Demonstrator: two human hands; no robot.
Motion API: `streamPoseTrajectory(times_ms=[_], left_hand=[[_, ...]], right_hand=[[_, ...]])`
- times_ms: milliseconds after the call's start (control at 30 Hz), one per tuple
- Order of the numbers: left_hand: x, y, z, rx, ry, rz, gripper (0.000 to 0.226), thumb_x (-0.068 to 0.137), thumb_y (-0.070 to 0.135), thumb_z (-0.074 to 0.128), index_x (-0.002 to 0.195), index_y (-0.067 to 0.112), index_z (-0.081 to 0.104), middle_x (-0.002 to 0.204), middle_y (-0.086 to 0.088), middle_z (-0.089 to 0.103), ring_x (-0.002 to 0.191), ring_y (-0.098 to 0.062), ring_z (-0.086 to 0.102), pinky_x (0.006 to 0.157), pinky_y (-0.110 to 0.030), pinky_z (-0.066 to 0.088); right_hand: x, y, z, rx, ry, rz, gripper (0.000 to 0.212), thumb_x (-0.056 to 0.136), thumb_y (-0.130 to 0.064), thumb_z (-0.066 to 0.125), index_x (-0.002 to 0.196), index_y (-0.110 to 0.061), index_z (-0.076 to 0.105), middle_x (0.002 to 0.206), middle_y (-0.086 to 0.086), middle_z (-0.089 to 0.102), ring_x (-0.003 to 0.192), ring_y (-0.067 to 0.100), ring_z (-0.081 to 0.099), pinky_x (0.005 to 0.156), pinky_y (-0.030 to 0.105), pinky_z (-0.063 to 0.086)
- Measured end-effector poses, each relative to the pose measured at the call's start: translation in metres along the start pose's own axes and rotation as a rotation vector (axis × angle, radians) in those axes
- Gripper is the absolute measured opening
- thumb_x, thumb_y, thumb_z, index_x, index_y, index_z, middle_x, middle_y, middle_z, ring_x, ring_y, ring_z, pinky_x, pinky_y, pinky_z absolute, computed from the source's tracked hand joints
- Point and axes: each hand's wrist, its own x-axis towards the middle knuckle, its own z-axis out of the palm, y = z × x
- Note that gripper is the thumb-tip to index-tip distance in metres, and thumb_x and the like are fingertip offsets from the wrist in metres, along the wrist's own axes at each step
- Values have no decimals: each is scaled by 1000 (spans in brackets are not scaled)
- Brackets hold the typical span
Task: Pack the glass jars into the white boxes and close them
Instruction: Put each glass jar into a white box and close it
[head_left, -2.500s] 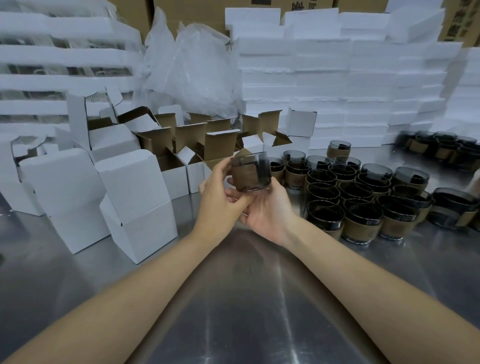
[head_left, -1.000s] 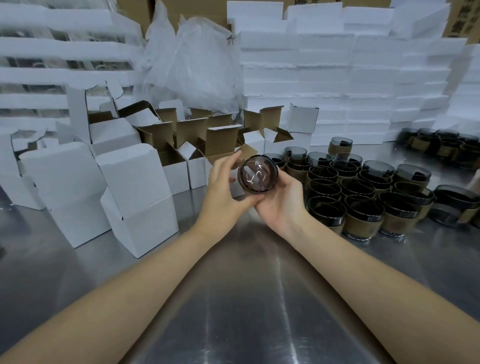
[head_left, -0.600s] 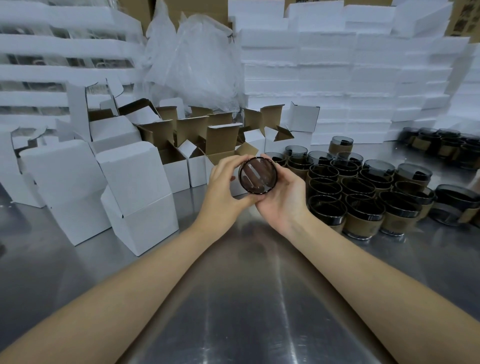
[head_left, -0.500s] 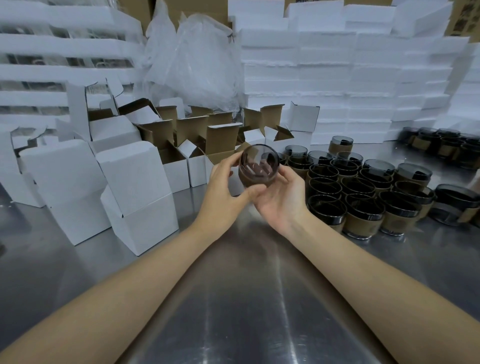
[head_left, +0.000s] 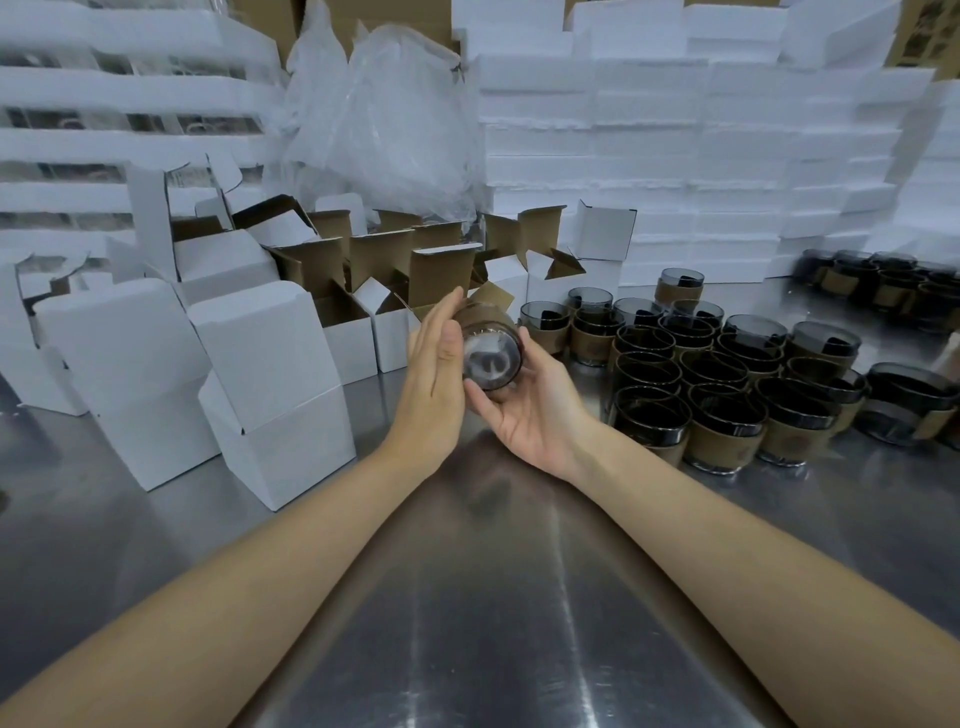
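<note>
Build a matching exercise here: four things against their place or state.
Column one: 1 lone brown-sleeved glass jar; 2 cluster of brown-sleeved glass jars; 3 nearest white cardboard box; 4 clear plastic bag.
Column two: A crumpled at the back; B between left hand and right hand; C upright on the steel table; D closed, left side.
Pairs: 1-B, 2-C, 3-D, 4-A.

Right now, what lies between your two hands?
A glass jar, tipped on its side. The left hand lies flat against its side, and the right hand cradles it from below. The head view shows this.
</note>
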Motion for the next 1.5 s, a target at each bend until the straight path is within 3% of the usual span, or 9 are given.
streamPoseTrajectory(times_ms=[133,233,333,433,633,833,1033,1300,1500], left_hand=[[1,0,0,-4,33,-14,58,98,52,18,144,25,40,147,4,41,140,-10,32,118,-41,26],[2,-1,-1,20,114,28,49,100,44,19,138,27,45,141,12,44,137,-5,32,117,-30,25],[6,-2,-4,160,253,117,39,103,27,27,131,19,53,137,12,46,135,-4,29,108,-7,18],[9,-6,-4,249,278,40,32,100,10,39,127,19,54,146,6,35,135,-4,18,101,2,10],[12,-5,-3,269,210,-174,40,100,13,47,137,27,45,159,3,4,146,-15,3,106,-20,13],[9,0,-4,263,83,-186,50,102,15,39,150,23,24,161,1,12,148,-16,9,121,-38,12],[7,2,-3,296,61,-198,66,98,6,46,153,20,13,161,2,10,148,-15,9,118,-32,13],[7,2,-2,323,51,-183,42,103,27,38,143,16,35,157,-3,19,146,-17,16,119,-35,22],[7,-2,-6,308,48,-171,38,102,11,38,140,14,39,156,-6,17,145,-19,20,119,-39,23]], right_hand=[[0,4,0,74,-19,61,56,95,-43,54,126,4,54,96,21,68,83,31,70,55,26,58],[0,3,0,155,-47,66,55,96,-42,54,118,7,54,94,25,69,80,37,72,58,28,60],[1,1,-2,146,-58,21,56,97,-44,50,126,4,52,112,27,66,92,39,70,65,31,61],[2,-1,-3,127,-32,-18,55,96,-44,51,132,-3,51,131,22,58,114,37,61,71,34,61],[-2,-3,-1,-11,-69,-101,46,95,-37,53,132,-10,55,134,17,57,118,34,59,99,44,46],[-2,-4,3,38,-82,-209,49,97,-34,51,138,-8,49,133,18,58,123,28,56,99,32,48],[-1,-7,-3,21,-62,-175,50,93,-39,56,134,-8,53,128,16,62,117,29,61,107,43,42],[1,-6,-5,-98,-72,-156,38,93,-40,57,121,-14,58,115,7,70,101,22,70,77,36,59],[9,0,-6,-24,34,-122,47,100,-46,40,110,-7,65,100,12,73,86,22,73,72,33,59]])
